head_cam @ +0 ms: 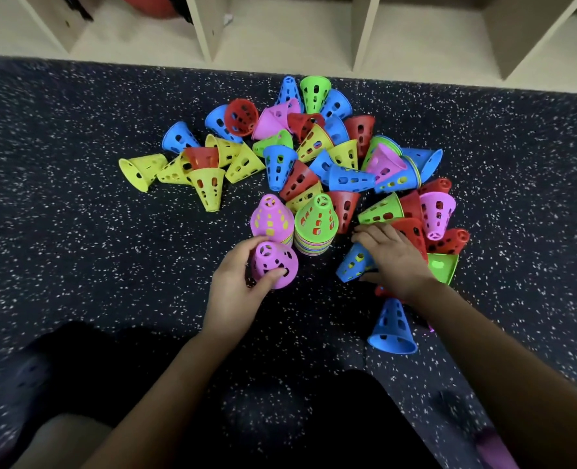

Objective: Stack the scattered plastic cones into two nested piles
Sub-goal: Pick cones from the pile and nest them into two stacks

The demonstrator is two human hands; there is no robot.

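Observation:
Two nested piles stand side by side on the dark speckled floor: one topped by a pink cone (271, 216), the other by a green cone (316, 218). My left hand (236, 282) grips a loose pink cone (275, 265) just in front of the pink-topped pile. My right hand (393, 258) lies over a blue cone (354, 264) on its side, fingers curled around it, beside a red cone (412, 231). Several scattered cones in yellow, blue, red, green and pink lie in a heap (314, 147) behind the piles.
One blue cone (393, 328) stands upright by my right forearm. A green cone (444, 267) lies to the right of my right hand. Pale wooden shelf compartments (280, 28) run along the far edge of the floor. My knees are at the bottom.

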